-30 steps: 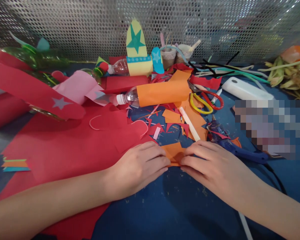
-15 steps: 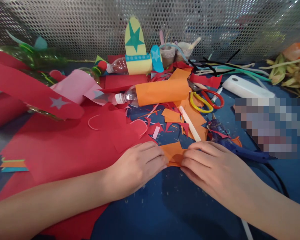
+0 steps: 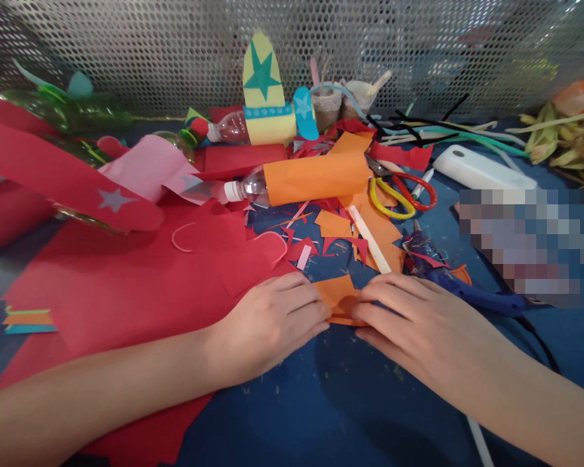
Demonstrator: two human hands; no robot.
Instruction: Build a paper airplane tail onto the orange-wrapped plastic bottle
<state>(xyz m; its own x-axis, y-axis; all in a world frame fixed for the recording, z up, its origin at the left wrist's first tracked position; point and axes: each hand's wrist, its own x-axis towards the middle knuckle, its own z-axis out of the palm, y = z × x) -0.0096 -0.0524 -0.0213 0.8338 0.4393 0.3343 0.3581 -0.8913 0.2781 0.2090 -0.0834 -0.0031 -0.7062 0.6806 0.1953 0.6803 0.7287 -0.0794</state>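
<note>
A perforated metal panel (image 3: 175, 58) rises beyond both hands, at the back of a blue table (image 3: 272, 421). Red paper (image 3: 141, 292) spreads under the left forearm and beside the left hand (image 3: 272, 324). An orange-wrapped bottle (image 3: 316, 178) lies farther off, past the hands; a blue glue gun (image 3: 486, 298) sits just beyond the right hand (image 3: 413, 318), scissors (image 3: 401, 192) behind it. Both hands, fingers curled, pinch opposite ends of the folded orange paper (image 3: 338, 292) between them, with paper scraps (image 3: 333, 224) crowding the spot just ahead

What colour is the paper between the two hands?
The paper is orange; it shows best in the head view.
</note>
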